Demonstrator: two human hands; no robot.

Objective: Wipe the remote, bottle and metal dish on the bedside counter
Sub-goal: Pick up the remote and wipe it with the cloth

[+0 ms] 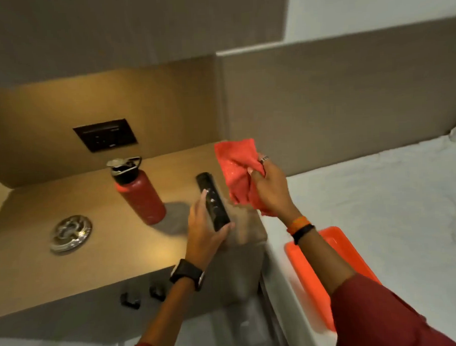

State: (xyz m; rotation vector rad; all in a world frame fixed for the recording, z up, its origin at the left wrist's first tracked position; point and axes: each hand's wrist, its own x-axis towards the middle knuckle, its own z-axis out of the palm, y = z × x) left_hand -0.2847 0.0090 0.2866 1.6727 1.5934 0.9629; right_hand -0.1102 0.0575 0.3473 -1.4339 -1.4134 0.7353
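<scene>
Bedside counter (76, 260), tan wood, warm light, grey panel walls behind. Left hand (204, 232) wrapped round a black remote (213, 201), thumb on one edge, fingers behind, lifted just over the counter's right end. Black watch (187, 274) on that wrist. Right hand (270, 186) pinched closed on a bunched red cloth (237, 169), just beside the remote's top, not quite touching. Ring on a finger, orange and black bands on the wrist. Further left: red bottle (141, 197) standing upright, black lid, then a round metal dish (70, 232) well apart on the counter. Dark socket plate (105, 135) on the back wall. Orange tray (328, 270) on the white bed (379, 192) to the right.
</scene>
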